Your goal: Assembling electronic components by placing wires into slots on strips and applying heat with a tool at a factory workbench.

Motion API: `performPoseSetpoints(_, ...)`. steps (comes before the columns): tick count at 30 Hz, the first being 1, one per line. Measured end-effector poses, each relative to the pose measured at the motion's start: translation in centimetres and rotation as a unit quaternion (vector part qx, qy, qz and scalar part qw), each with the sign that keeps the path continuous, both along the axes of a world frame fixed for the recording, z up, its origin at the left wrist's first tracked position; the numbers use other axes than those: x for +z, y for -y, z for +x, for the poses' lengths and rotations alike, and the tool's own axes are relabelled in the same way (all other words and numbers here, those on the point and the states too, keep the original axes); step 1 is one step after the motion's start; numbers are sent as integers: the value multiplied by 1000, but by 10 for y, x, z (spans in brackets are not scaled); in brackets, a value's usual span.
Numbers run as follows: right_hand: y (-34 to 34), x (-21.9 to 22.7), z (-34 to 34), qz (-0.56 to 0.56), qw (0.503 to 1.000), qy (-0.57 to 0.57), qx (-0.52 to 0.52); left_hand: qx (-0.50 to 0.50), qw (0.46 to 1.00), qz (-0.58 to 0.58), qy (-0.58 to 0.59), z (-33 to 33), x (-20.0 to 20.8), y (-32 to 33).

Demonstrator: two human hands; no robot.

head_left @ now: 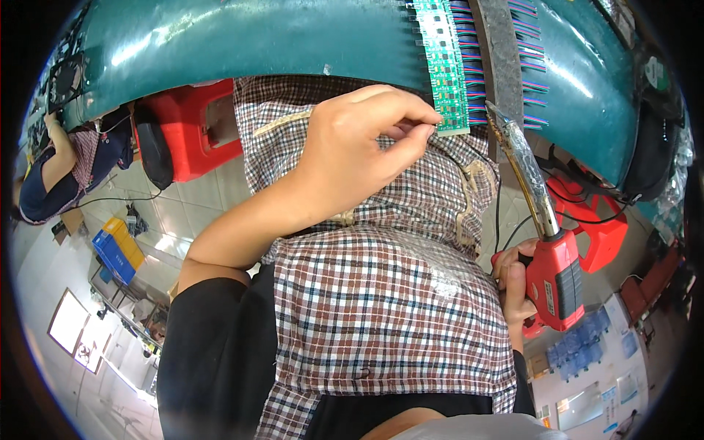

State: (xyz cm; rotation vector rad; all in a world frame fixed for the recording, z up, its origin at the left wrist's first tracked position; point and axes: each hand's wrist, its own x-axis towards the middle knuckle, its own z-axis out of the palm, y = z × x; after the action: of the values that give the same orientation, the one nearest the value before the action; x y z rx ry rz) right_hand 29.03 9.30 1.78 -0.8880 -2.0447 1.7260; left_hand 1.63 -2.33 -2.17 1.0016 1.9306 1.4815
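Note:
My left hand [359, 139] is at the near end of a strip of green circuit boards [447, 66], thumb and forefinger pinched together at its left edge. Whatever sits between those fingertips is too small to make out. Small dark parts stick out from the strip's far left edge. Thin multicoloured wires [532, 62] run from its right side beneath a dark grey bar [500, 59]. My right hand [515, 282] grips a red and black soldering gun [555, 282], its fingers partly hidden behind the handle. The gun's foil-wrapped barrel points up, with the tip near the bar's near end.
The strip lies on a glossy green worktable [257, 40], whose near edge curves above my checked apron [389, 308]. Red stools [198, 128] stand below at left and right. A black cable hangs by the gun. Another person [70, 165] sits at the far left.

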Motion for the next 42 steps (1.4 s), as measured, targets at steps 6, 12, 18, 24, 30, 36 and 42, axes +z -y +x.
performPoseSetpoints(6,1,8,8,30,994,110,-4,4,1000,-5,-17,0,-6,0)
performPoseSetpoints(12,-1,4,9,67,986,154,-18,18,998,6,-61,2,-11,-5)
performPoseSetpoints(18,-5,4,15,93,975,202,25,5,997,-8,-73,0,-8,-3)
performPoseSetpoints(24,-10,4,8,157,974,148,66,6,997,-11,-77,2,-10,-3)
performPoseSetpoints(30,-9,4,3,77,981,175,26,9,998,-13,-65,0,-12,-3)
performPoseSetpoints(36,-8,3,1,62,982,175,20,23,999,6,-43,0,-14,-5)
performPoseSetpoints(42,-7,0,17,93,976,195,15,33,999,22,-32,2,-17,-6)
